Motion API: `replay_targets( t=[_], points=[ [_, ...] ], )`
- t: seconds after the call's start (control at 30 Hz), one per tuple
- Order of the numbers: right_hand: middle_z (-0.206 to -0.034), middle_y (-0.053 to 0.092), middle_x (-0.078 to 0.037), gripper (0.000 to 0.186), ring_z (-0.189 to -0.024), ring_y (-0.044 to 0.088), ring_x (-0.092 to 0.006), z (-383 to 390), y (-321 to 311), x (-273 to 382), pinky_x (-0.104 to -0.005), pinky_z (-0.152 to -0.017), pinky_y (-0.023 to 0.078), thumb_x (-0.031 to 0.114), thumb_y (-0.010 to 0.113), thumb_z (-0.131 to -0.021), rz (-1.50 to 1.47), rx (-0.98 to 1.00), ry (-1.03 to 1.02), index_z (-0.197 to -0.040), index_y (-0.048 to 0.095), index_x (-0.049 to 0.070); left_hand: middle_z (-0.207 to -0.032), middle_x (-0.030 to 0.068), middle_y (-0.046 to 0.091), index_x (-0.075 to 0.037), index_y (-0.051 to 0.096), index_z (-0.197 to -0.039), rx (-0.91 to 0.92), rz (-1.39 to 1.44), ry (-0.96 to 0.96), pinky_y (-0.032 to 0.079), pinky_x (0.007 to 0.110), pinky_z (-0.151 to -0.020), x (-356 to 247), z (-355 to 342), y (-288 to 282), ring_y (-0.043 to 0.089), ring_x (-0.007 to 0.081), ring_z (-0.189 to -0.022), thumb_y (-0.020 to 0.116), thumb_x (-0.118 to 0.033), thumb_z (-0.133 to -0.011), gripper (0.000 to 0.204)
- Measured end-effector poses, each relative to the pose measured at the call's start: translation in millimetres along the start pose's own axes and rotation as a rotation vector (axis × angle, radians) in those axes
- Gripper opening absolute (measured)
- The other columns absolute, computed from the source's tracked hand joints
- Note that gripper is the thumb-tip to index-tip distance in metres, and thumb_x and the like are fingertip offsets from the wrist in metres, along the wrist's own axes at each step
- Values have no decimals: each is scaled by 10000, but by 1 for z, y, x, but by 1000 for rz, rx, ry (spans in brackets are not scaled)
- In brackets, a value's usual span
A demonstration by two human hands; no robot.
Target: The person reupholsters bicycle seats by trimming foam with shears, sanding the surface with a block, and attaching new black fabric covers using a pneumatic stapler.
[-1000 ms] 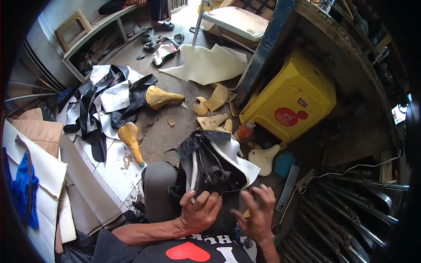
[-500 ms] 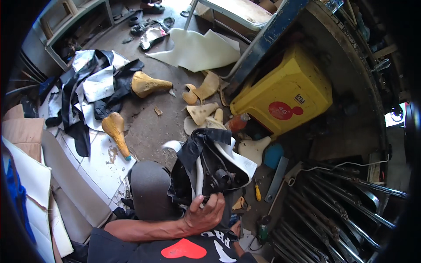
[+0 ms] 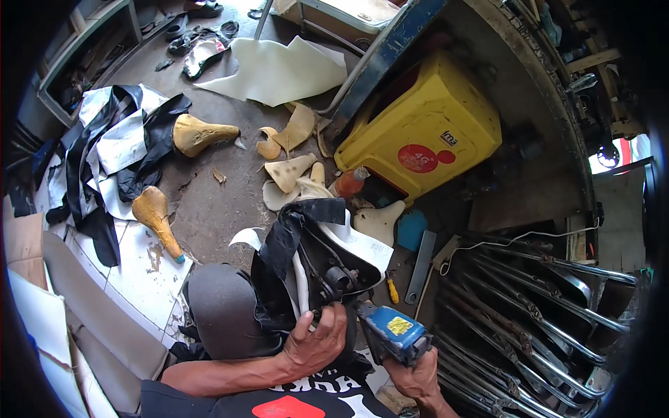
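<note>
An upturned bicycle saddle [image 3: 333, 261] rests against my knee, its dark underside and clamp showing. Loose black cover material [image 3: 268, 279] with a white backing hangs round its rim. My left hand [image 3: 317, 343] is closed on the saddle's near edge, thumb and fingers pinching the cover there. To the right of it, my right hand [image 3: 414, 382] grips a blue staple gun [image 3: 396, 327] with a yellow label. The tool's nose points toward the saddle's near edge, close to my left fingers; whether it touches cannot be told.
Two tan saddle pads [image 3: 157, 219] lie left, by black and white cover scraps [image 3: 118, 143]. A yellow plastic container [image 3: 425, 132], an orange bottle [image 3: 350, 182] and a yellow-handled screwdriver [image 3: 393, 290] are beyond the saddle. Chrome metal tubes [image 3: 529, 320] crowd the right; cardboard [image 3: 49, 313] stands left.
My right hand has come up from the lower edge with the staple gun and brought it beside the saddle. My left hand keeps its hold. The whole view has shifted slightly.
</note>
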State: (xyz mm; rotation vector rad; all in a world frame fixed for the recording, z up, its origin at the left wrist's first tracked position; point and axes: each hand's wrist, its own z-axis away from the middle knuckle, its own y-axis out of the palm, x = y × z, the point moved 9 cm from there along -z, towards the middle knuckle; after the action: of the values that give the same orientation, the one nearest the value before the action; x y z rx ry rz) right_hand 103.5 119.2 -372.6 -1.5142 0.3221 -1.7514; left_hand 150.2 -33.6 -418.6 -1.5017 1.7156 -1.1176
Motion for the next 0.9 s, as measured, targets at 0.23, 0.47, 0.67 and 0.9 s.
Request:
replay_targets(
  t=[0.23,0.47,0.67,0.9],
  points=[
    [-871,744,-189,255,-782,753,-360,-23,19,16,-408,-715,580,82,785,-760,103,167,117,-991,726,-6,-1081,30,656,-126,763,-899,3,51,-5,243,527,-1056,4,2,-1,538,163,-1098,607,-282,-787,248],
    [-832,716,-235,240,-817,726,-431,-39,25,35,-457,-713,572,152,756,-815,284,328,191,-997,704,5,-1140,70,634,-72,769,-950,132,177,33,287,598,-1021,-3,2,1,484,227,-1191,605,-316,-767,346],
    [-785,694,-276,246,-847,703,-473,-48,26,36,-500,-750,570,196,721,-838,315,280,313,-966,712,-14,-1210,199,567,9,753,-1013,295,367,125,465,609,-884,-9,4,18,441,326,-1215,594,-314,-809,414],
    [-755,692,-268,257,-820,714,-463,-52,30,35,-472,-734,575,203,719,-830,302,270,320,-945,709,-27,-1212,201,576,20,747,-980,264,441,197,474,556,-881,6,2,17,468,327,-1198,607,-277,-812,369]
  ],
)
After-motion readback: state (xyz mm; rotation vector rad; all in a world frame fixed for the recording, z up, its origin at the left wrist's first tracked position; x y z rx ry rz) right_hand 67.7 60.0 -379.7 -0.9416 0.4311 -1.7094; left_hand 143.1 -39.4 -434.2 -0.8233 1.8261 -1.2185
